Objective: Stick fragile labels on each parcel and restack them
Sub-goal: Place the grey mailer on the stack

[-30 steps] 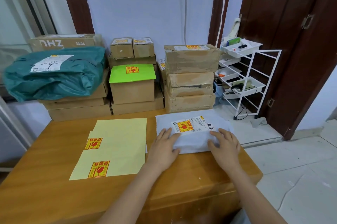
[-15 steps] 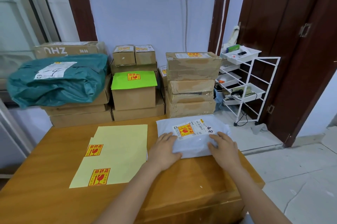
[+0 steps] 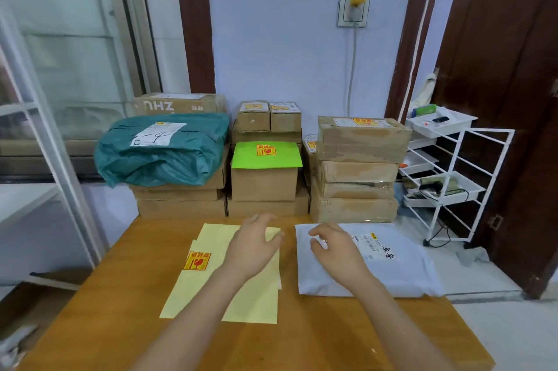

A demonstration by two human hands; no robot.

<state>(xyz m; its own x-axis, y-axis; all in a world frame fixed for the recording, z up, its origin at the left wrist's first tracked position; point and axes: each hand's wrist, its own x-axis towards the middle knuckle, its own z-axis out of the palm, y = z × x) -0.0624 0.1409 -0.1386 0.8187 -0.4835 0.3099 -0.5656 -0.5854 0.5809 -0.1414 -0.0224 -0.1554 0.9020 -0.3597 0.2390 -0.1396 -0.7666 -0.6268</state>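
**Fingers clear of parcel; label sheet within reach**

Fingers [image 3: 273, 239] of the left hand [image 3: 252, 249] hang loosely spread above the yellow label sheet [image 3: 250, 304], holding nothing, apparently placed to take a label. The right hand [image 3: 335, 249] hovers over the white parcel [image 3: 392, 274], fingers relaxed and slightly curled; contact cannot be confirmed. This parcel lies flat at the desk's [image 3: 317, 340] far right corner: a soft white mailer bearing a printed address slip. One red fragile label [image 3: 197, 261] shows on the sheet. Labelled boxes [image 3: 357, 168] stand stacked beyond the far edge.
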